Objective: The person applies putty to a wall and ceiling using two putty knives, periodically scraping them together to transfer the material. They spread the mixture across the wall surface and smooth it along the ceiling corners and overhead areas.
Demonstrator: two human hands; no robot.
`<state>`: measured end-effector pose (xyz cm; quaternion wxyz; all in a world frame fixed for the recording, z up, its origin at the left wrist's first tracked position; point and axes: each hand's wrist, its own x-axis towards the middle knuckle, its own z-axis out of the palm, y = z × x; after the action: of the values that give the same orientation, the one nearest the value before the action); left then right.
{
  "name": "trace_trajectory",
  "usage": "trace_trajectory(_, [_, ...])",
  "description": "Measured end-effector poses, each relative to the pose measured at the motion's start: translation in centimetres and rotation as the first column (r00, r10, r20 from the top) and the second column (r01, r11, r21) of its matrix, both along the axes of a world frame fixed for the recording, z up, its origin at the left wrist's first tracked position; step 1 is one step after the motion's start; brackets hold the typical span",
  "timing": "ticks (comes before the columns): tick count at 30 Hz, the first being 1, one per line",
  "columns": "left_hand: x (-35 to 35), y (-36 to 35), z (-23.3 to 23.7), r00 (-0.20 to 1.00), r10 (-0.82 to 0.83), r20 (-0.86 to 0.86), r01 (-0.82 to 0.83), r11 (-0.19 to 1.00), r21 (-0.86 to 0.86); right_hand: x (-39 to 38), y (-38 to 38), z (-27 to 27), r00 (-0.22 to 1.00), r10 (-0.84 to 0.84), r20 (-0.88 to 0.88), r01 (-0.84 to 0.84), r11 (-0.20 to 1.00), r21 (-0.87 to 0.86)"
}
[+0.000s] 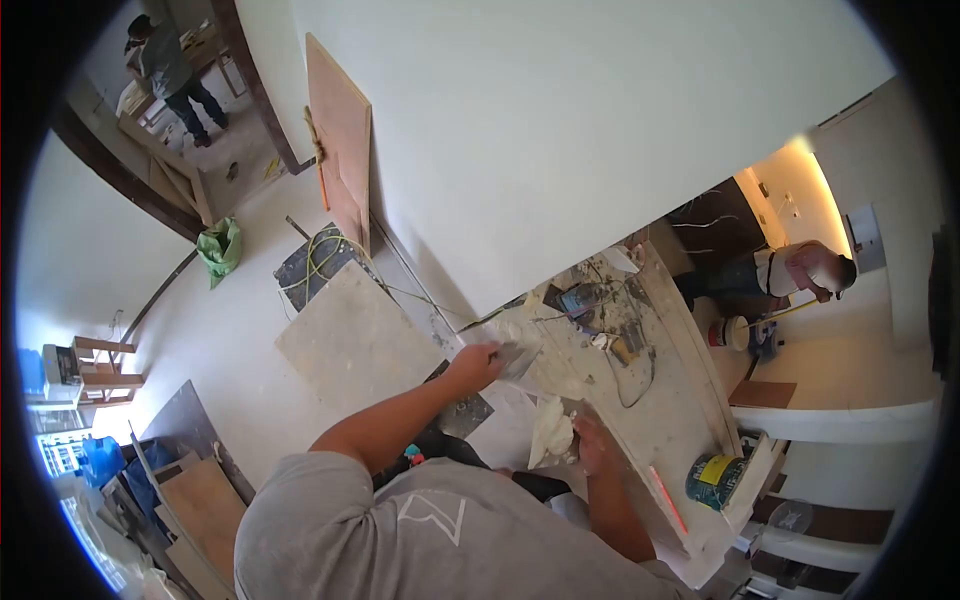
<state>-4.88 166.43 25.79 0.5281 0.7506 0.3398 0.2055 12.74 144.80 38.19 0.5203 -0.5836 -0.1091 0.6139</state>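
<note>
1. White paste (551, 430) is held on a flat plate (573, 406) by the right hand (593, 443); if tilted, it could be dropped.
2. A flat blade (519, 360) is gripped by the left hand (474, 367), near the paste.
3. On the spattered surface (680, 400), a loose cable (652, 370) could be snagged.
4. Beyond the white wall (580, 130), a person (795, 270) is seen.

Blade (519, 360) blurred; shirt (420, 535) cut off at bottom edge.
</note>
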Motion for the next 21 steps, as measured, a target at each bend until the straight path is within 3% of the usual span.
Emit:
trace_trajectory(2, [2.1,1.5,4.3,0.993,0.035,-0.113,-0.034,0.999,0.004,-0.1,-0.1,1.7,0.996,-0.063,-0.068,0.068,0.995,0.075])
trace_trajectory(4, [4.4,2.7,6.2,0.987,0.160,-0.005,-0.161,0.986,-0.051,1.0,-1.3,1.3,0.986,-0.115,-0.121,0.126,0.988,0.086])
trace_trajectory(5, [5.1,3.0,6.9,0.974,0.223,0.048,-0.219,0.972,-0.082,1.2,-2.2,1.3,0.990,-0.136,-0.019,0.137,0.987,0.079])
trace_trajectory(7, [6.4,4.2,4.8,0.968,0.251,0.025,-0.248,0.965,-0.088,1.3,-3.4,1.2,0.966,-0.176,0.187,0.166,0.984,0.069])
trace_trajectory(11, [6.5,4.0,-2.0,0.944,0.309,-0.113,-0.313,0.950,-0.015,-1.0,-3.4,4.3,0.960,-0.256,0.110,0.251,0.966,0.061])
trace_trajectory(14, [3.2,4.0,-6.3,0.927,0.250,-0.280,-0.276,0.960,-0.056,-2.4,-3.4,4.7,0.943,-0.321,0.089,0.315,0.947,0.068])
trace_trajectory(16, [0.7,4.3,-4.3,0.919,0.221,-0.328,-0.256,0.964,-0.067,-1.8,-3.8,2.8,0.935,-0.334,0.118,0.324,0.941,0.095])
trace_trajectory(20, [-3.6,7.6,-1.1,0.909,0.184,-0.373,-0.250,0.958,-0.138,-2.9,-1.8,2.8,0.864,-0.504,-0.003,0.503,0.862,0.065])
trace_trajectory(21, [-4.7,8.6,-1.9,0.960,0.149,-0.236,-0.217,0.932,-0.292,-3.4,-0.6,3.5,0.844,-0.533,-0.061,0.537,0.841,0.067])
